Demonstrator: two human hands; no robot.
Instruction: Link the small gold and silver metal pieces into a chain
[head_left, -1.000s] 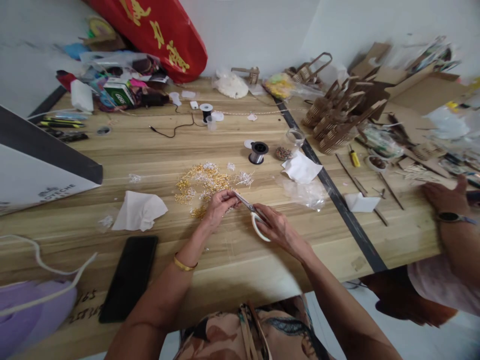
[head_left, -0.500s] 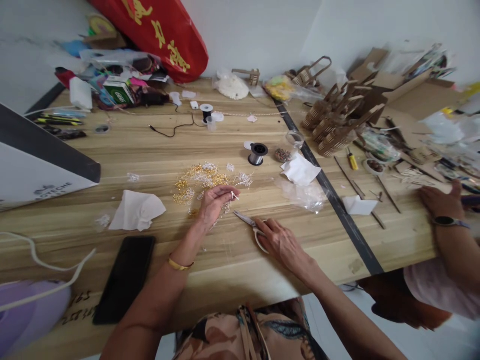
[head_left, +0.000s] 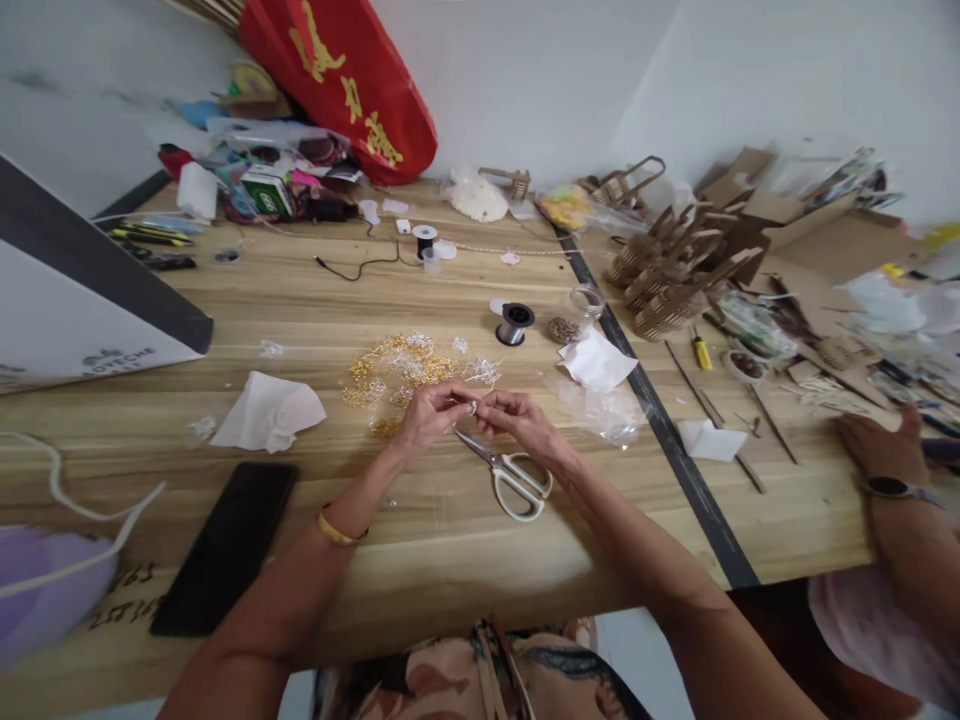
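My left hand [head_left: 433, 412] and my right hand [head_left: 516, 418] meet over the table, fingertips nearly touching. Both are closed in a pinch around a small silvery-white piece [head_left: 473, 407], too small to name. Just below my right hand lies a pair of scissors [head_left: 517, 484] with off-white handles, its blades pointing up and left toward my fingers. Behind my left hand spreads a pile of tiny gold and silver metal pieces [head_left: 401, 362]. Thin silvery pins [head_left: 484, 371] lie at the pile's right end.
A wire spool [head_left: 515, 325] stands behind the pile. White paper [head_left: 268, 412] and a black phone [head_left: 226, 548] lie to the left. Clear plastic bags [head_left: 606, 410] and wooden baskets [head_left: 664, 270] are on the right. Another person's hand [head_left: 885, 445] rests at far right.
My right hand has let go of the scissors, which now lie on the table, and has moved up and left to join my left hand at the small piece. The view has shifted slightly.
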